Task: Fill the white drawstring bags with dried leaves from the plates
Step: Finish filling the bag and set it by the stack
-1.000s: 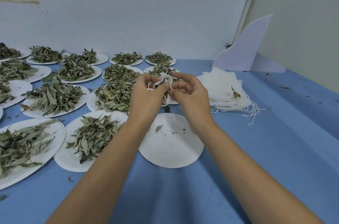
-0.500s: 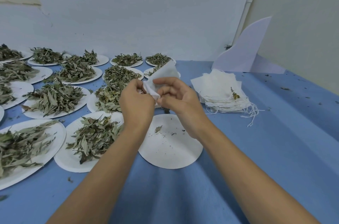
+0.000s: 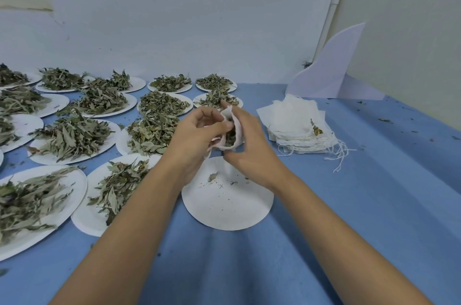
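White cloth is what both hands are busy with: a small drawstring bag (image 3: 238,125) held up above the table (image 3: 349,204), just over the far edge of a nearly bare paper plate (image 3: 232,212) that carries only crumbs and one small leaf. The left hand (image 3: 194,137) has its fingers curled and pinches the near edge of the bag's mouth, while the right hand (image 3: 254,150) is wrapped round the bag from the other side, so the mouth gapes between them. Dried leaves (image 3: 230,137) show inside the opening. To the right, near the right hand but apart from it, lies a flat stack of bags (image 3: 291,120) with loose strings (image 3: 339,152) trailing off its near corner and a single sprig (image 3: 315,127) on top. To the left, many more plates (image 3: 86,223) spread towards the wall, each heaped with grey-green leaves (image 3: 119,184). A pale curved board (image 3: 329,72) leans in the far corner.
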### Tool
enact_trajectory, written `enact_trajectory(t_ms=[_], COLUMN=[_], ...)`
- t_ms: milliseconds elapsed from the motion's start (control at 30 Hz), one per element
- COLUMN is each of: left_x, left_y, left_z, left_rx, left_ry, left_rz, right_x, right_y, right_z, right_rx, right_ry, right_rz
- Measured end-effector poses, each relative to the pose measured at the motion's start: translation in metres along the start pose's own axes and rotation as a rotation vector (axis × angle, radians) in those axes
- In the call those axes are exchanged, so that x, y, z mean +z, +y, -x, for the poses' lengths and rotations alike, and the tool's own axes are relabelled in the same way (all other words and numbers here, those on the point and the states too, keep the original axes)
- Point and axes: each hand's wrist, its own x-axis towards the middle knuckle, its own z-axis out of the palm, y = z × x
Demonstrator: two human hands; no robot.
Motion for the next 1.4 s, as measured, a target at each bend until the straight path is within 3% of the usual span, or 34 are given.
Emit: enact_trajectory(t_ms=[200,333,533,667,833,967,1067,1167,1300,1400], left_x=[0.002,0.009,0.012,0.01,0.012,0.007,0.002,0.002,0.01,0.016], left_y=[-0.001,-0.003,-0.009,-0.014,-0.011,-0.002,-0.001,-0.002,-0.002,-0.008], left_z=[-0.001,0.005,0.001,0.003,0.002,0.002,-0.002,-0.005,-0.002,-0.003], left_rx=[0.125,0.285,0.373,0.424,0.362,0.245,0.233,0.119,-0.116,-0.15], left_ry=[0.206,0.22,0.279,0.338,0.33,0.24,0.308,0.404,0.352,0.349], left_rz=[-0.237,-0.457,-0.891,-0.953,-0.802,-0.511,-0.494,-0.381,0.125,0.209], right_x=[0.001,0.005,0.013,0.018,0.017,0.008,0.006,0.005,-0.001,-0.001], right_y=[0.008,0.01,-0.004,-0.007,-0.007,0.0,0.004,0.006,0.008,0.008], right_z=[-0.002,-0.003,-0.001,0.005,0.001,-0.002,-0.001,-0.005,-0.01,-0.014], right_rx=[-0.052,-0.146,-0.223,-0.266,-0.237,-0.101,-0.04,0.13,0.404,0.598], right_ry=[0.062,0.105,0.124,0.151,0.209,0.228,0.24,0.339,0.418,0.435], right_rz=[0.116,0.204,0.336,0.397,0.394,0.222,0.085,-0.119,-0.357,-0.543])
